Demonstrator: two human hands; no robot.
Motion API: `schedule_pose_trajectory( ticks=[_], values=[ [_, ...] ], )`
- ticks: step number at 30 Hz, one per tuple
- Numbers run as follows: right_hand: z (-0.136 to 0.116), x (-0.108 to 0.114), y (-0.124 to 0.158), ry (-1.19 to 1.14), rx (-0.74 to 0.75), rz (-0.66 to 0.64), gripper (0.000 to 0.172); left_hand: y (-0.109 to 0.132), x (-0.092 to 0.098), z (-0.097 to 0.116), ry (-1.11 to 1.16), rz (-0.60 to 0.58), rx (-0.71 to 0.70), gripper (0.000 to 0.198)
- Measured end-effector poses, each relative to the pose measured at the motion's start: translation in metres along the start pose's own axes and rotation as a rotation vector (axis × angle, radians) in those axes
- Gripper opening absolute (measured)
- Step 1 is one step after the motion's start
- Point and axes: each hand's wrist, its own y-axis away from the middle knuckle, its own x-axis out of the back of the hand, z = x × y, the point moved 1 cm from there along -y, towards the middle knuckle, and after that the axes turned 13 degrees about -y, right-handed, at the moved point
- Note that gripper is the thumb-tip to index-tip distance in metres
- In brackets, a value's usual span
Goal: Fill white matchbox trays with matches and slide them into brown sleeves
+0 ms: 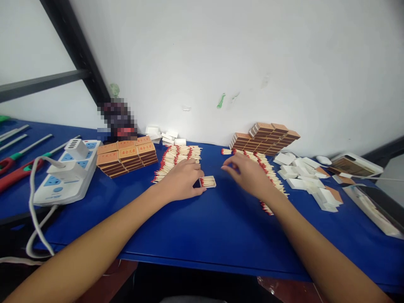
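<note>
My left hand [181, 179] rests on the blue table [202, 227], fingers curled around the left side of a small white matchbox tray [208, 182] filled with red-tipped matches. Just behind it lies a heap of loose matches [178, 158]. My right hand [249, 172] hovers palm down over a second row of loose matches [268, 172], its fingers bent and pinched near the match heads; what it holds, if anything, is hidden.
Stacks of orange matchboxes [126, 158] stand at the left, brown sleeves [265, 139] at the back right. Empty white trays [307, 176] lie at the right. A white power strip [67, 172] with a cable sits at the left, beside red-handled tools [19, 166].
</note>
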Motion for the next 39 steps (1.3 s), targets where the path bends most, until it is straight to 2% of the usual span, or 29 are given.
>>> schedule_pose_trajectory(
  ticks=[2,4,6,8,11,16,19,21,23,25,27,28,32,39],
  values=[
    [0.025,0.009,-0.003,0.132,-0.128,0.063,0.016,0.000,0.000,0.000,0.000,-0.004,-0.002,0.027],
    [0.046,0.013,-0.006,0.191,-0.209,0.024,0.014,0.000,0.000,0.000,0.002,-0.017,0.000,0.027],
    [0.058,0.012,-0.007,0.204,-0.254,-0.032,0.014,0.000,0.001,0.000,0.001,-0.031,0.006,0.028],
    [0.058,0.009,-0.008,0.190,-0.254,-0.061,0.016,0.000,0.001,0.000,0.000,-0.037,0.010,0.028],
    [0.038,0.005,-0.005,0.121,-0.141,-0.063,0.015,0.000,0.002,0.000,-0.003,-0.028,0.006,0.028],
    [-0.025,-0.008,0.004,-0.015,0.130,-0.136,0.016,0.000,0.000,0.000,-0.007,-0.010,0.000,0.029],
    [-0.051,-0.018,0.009,0.010,0.193,-0.195,0.018,0.000,0.000,0.000,-0.010,0.001,-0.003,0.029],
    [-0.054,-0.019,0.010,-0.023,0.201,-0.222,0.018,0.001,0.000,0.000,-0.007,0.010,-0.002,0.029],
    [-0.044,-0.015,0.007,-0.081,0.178,-0.196,0.017,0.001,0.000,0.000,0.001,0.015,0.000,0.028],
    [-0.023,-0.006,0.003,-0.074,0.116,-0.085,0.016,0.001,0.001,-0.001,0.007,0.014,-0.001,0.026],
    [0.005,0.006,-0.002,0.045,0.016,0.058,0.015,0.001,0.001,-0.001,0.010,0.005,-0.002,0.026],
    [0.020,0.010,-0.004,0.109,-0.035,0.082,0.014,0.001,0.000,-0.001,0.010,-0.002,-0.002,0.026],
    [0.059,0.019,-0.008,0.218,-0.146,0.033,0.018,0.000,0.000,0.000,0.003,-0.021,0.004,0.027],
    [0.063,0.015,-0.008,0.243,-0.150,0.001,0.023,0.000,0.001,-0.001,0.006,-0.031,0.007,0.027]
  ],
)
